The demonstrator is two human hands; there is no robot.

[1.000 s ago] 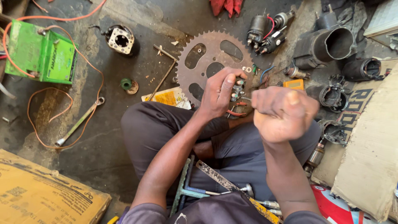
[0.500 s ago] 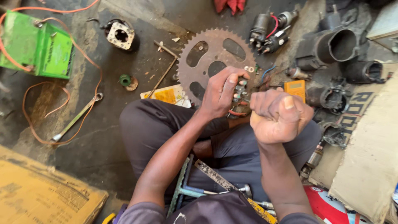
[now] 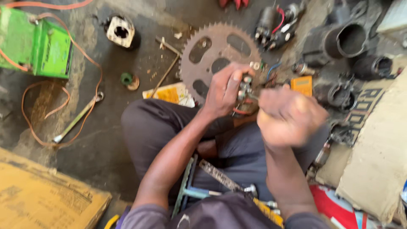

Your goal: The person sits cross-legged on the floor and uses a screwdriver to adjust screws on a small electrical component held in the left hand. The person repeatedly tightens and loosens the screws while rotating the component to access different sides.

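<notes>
Both hands sit much as half a second ago. Left hand (image 3: 227,91) grips a small metal part (image 3: 244,87) over the rusty sprocket (image 3: 218,55); right hand (image 3: 290,116), blurred, is clenched beside it.

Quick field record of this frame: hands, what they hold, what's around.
left hand: grips a small metal part with wires
right hand: closed in a fist, blurred; contents not visible
behind hands: large toothed sprocket flat on the floor
far left: green box with orange wire
floor: spanner
lower left: cardboard
</notes>
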